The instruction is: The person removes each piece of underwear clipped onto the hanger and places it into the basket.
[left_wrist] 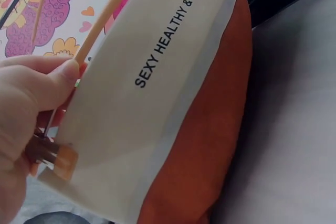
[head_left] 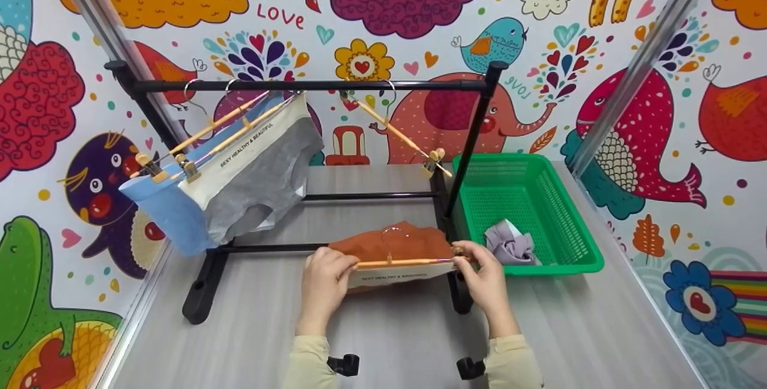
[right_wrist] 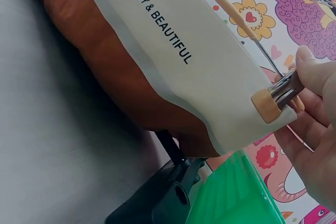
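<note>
Pinching hanger [left_wrist: 104, 23] in left grip [head_left: 326, 281], clip [right_wrist: 266, 105] in right grip [head_left: 482, 275]; on waistband [left_wrist: 131, 114], "SEXY HEALTHY & BEAUTIFUL"; in basket [head_left: 560, 268] beside rack [head_left: 335, 86], cloth [head_left: 511, 245].

One rack [head_left: 419, 85], centre of frame. Four hangers [head_left: 401, 133]: three upper, one lower centre. Three clipped garments [head_left: 260, 158]: two left, one lower centre. One basket [head_left: 557, 268], one cloth [head_left: 508, 244], right. Two hands [head_left: 326, 281], lower centre.

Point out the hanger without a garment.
Rightmost hanger on the rail: its clips grip nothing. The others carry the blue garment, grey garment and, off the rail, orange garment.
</note>
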Available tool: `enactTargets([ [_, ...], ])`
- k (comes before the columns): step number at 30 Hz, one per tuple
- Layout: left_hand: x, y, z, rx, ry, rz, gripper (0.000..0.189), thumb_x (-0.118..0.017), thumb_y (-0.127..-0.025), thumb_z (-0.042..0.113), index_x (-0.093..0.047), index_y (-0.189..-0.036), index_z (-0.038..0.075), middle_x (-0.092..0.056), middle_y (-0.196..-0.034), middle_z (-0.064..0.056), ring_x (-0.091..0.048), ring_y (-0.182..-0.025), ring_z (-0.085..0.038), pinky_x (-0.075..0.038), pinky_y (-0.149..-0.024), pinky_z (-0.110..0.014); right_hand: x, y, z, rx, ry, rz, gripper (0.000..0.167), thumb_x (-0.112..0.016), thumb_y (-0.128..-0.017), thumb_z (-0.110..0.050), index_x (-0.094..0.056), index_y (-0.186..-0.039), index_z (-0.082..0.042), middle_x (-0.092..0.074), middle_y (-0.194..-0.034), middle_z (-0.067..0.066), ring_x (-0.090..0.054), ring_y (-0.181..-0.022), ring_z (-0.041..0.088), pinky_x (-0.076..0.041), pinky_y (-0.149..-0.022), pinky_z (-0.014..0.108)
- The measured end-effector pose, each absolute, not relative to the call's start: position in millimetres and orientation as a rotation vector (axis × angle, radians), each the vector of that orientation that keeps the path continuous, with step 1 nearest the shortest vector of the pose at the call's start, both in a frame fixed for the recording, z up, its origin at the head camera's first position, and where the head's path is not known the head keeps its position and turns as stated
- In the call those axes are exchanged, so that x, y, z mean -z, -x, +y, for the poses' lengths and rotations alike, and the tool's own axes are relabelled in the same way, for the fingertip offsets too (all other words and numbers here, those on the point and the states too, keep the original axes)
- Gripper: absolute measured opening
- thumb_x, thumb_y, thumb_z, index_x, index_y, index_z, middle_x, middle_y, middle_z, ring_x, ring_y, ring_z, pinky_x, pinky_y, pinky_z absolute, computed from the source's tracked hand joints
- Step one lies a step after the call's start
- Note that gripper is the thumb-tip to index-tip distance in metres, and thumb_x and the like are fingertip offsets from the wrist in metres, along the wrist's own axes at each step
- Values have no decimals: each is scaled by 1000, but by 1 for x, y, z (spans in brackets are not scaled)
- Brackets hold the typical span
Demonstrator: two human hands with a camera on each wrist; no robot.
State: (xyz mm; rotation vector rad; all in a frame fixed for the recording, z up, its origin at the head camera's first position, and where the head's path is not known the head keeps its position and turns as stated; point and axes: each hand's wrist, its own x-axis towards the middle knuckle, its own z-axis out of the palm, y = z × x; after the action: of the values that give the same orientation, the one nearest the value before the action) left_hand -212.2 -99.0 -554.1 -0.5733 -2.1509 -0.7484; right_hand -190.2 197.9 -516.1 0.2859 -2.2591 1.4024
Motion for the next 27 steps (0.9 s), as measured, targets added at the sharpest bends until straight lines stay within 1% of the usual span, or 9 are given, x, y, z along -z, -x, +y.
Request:
enactTargets([
  [5,558,214,-98,736,555,-2144,15,-86,-69,11,-77,-81,14,-69,-76,3,-59,-79,-22,-43,-69,-42,543,205,205,-1430,-310,-2207,26,-71,-83,11,-69,-108,5,-68,-94,16,-63,-80,19,-51,-68,19],
  [9,560,215,-98,725,551,-2149,15,-86,-70,10,-77,-81,13,-69,-76,3,-58,-79,-22,-43,-70,-43,555,213,208,-1420,-285,-2209,24,-74,-83,5,-71,-106,-1,-69,-92,9,-61,-81,13,-49,-70,18],
  [12,561,217,-98,726,542,-2159,15,-86,-70,9,-77,-81,13,-69,-76,3,-58,-78,-21,-44,-70,-43,558,215,209,-1430,-272,-2213,23,-75,-84,2,-72,-106,-4,-69,-92,6,-60,-82,12,-50,-70,19],
  [16,564,219,-98,742,533,-2158,15,-85,-71,8,-77,-82,13,-68,-76,3,-57,-77,-21,-44,-71,-43,559,219,208,-1411,-269,-2215,24,-75,-82,3,-72,-104,-5,-70,-93,5,-61,-82,12,-50,-71,20],
  [20,566,221,-97,747,517,-2161,14,-85,-72,8,-77,-82,13,-68,-76,3,-57,-78,-22,-44,-72,-43,558,224,208,-1378,-256,-2223,24,-76,-81,4,-73,-103,-5,-70,-93,4,-61,-83,13,-51,-68,21],
  [24,566,223,-97,750,495,-2176,14,-84,-72,9,-77,-83,13,-68,-77,2,-57,-80,-22,-43,-72,-43,556,229,207,-1403,-242,-2223,22,-76,-82,4,-73,-102,-6,-70,-91,4,-62,-79,13,-51,-62,22],
  [27,565,224,-97,754,482,-2187,14,-84,-72,9,-77,-83,13,-68,-78,2,-57,-81,-22,-42,-72,-42,555,232,206,-1431,-238,-2217,20,-75,-83,3,-74,-101,-6,-71,-91,4,-63,-78,13,-51,-63,22],
])
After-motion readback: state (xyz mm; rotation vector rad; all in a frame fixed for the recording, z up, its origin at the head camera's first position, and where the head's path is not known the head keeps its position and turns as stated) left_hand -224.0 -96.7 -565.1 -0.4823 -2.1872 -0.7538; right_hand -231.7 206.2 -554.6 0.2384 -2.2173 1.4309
